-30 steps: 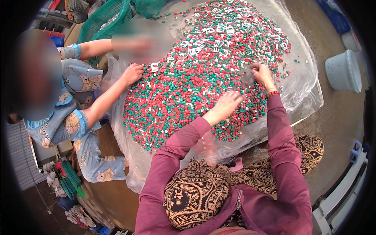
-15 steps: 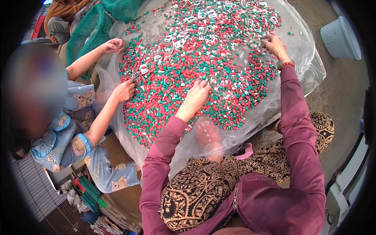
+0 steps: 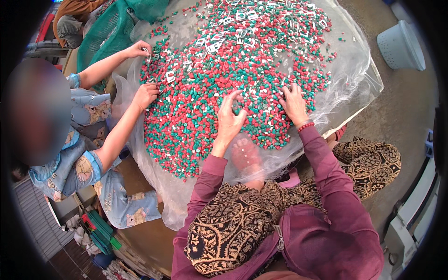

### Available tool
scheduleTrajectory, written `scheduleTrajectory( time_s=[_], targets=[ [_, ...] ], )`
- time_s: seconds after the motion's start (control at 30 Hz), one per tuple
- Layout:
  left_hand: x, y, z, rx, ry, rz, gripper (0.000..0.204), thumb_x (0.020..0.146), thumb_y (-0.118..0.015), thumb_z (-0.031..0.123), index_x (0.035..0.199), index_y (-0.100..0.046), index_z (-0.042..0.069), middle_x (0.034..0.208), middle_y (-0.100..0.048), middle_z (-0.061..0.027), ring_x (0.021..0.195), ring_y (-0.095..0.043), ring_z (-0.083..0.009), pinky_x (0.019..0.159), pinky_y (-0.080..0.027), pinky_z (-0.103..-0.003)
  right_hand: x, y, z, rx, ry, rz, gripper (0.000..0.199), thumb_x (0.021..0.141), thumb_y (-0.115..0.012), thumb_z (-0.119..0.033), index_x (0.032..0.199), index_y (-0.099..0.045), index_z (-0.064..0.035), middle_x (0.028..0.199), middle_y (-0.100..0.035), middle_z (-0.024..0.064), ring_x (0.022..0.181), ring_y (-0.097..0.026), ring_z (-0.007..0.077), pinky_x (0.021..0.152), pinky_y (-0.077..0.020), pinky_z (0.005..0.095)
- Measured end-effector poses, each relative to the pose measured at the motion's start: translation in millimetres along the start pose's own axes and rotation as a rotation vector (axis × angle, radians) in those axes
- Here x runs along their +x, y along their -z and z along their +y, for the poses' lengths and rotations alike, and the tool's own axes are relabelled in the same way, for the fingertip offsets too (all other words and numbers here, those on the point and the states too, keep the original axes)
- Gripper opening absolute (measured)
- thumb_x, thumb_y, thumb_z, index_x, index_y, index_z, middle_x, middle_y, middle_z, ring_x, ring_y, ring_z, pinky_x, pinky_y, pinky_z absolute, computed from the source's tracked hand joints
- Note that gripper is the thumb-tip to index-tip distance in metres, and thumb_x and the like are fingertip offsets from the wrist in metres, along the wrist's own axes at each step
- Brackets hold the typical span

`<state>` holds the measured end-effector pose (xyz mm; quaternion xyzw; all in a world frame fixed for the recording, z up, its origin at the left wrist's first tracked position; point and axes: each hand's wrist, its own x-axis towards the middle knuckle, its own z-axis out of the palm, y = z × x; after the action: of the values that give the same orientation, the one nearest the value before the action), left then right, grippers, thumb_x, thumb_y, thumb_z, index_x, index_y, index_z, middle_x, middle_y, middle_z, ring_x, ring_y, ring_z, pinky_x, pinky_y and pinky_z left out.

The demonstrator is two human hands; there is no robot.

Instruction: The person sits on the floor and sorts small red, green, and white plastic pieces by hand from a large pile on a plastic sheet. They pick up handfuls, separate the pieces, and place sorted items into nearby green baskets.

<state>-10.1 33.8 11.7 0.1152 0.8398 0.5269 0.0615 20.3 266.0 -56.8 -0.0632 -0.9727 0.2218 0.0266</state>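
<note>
A broad spread of small red, green and white pieces [image 3: 196, 112] lies on a sheet of clear plastic [image 3: 347, 100]. Low over the near middle of it is my left hand [image 3: 228, 119], thumb and fingers apart in a curve with nothing visibly gripped. To its right, my right hand [image 3: 295, 105] rests on the pieces, fingers spread and tips down among them. Pale buckle-shaped frames [image 3: 214, 45] are scattered over the far part of the spread, beyond both hands. What lies right under my fingertips is hidden.
A co-worker in a blue patterned outfit [image 3: 86, 140] sits at the left, both hands at the spread's left edge. Green netting [image 3: 105, 39] lies behind. A light blue perforated bucket [image 3: 401, 46] stands on the floor at far right. My foot [image 3: 246, 154] is at the near edge.
My right hand has come nearer and to the left from the far right edge onto the pieces. My left hand has shifted slightly left and its thumb has spread away from the fingers.
</note>
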Motion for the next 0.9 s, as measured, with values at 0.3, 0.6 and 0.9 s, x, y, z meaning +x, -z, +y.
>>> scheduleTrajectory(
  time_s=[0.3, 0.6, 0.9],
  targets=[
    [-8.4, -2.6, 12.8, 0.183, -0.07, -0.085, 0.068, 0.066, -0.061, -0.006, 0.13, -0.045, 0.013, 0.105, -0.05, -0.011, 0.098, -0.054, -0.0246, 0.083, -0.047, -0.035, 39.3, 5.8, 34.0, -0.057, -0.015, 0.169, 0.022, 0.071, -0.065, -0.012, 0.092, -0.059, -0.0064, 0.1, -0.047, 0.0118, 0.099, -0.046, 0.0302, 0.078, -0.0444, 0.044],
    [3.9, 7.2, -3.0, 0.222, -0.109, 0.006, 0.029, 0.074, -0.074, 0.015, 0.1, -0.065, 0.007, 0.082, -0.056, -0.0054, 0.077, -0.057, -0.0176, 0.068, -0.049, -0.031, 21.4, -4.2, 11.7, -0.007, 0.236, 0.03, 0.028, 0.07, -0.068, -0.008, 0.098, -0.063, -0.0081, 0.099, -0.051, 0.007, 0.097, -0.05, 0.0244, 0.079, -0.0453, 0.0372],
    [17.9, 4.7, 22.1, -0.452, 0.359, -0.204, 0.053, 0.068, -0.08, 0.016, 0.117, -0.06, 0.005, 0.091, -0.049, -0.0025, 0.078, -0.055, -0.0096, 0.068, -0.048, -0.026, 27.0, -12.9, 5.5, -0.162, 0.276, -0.001, 0.014, 0.074, -0.062, -0.013, 0.085, -0.061, -0.0035, 0.102, -0.049, 0.0104, 0.104, -0.045, 0.0266, 0.082, -0.0393, 0.0402]
  ],
)
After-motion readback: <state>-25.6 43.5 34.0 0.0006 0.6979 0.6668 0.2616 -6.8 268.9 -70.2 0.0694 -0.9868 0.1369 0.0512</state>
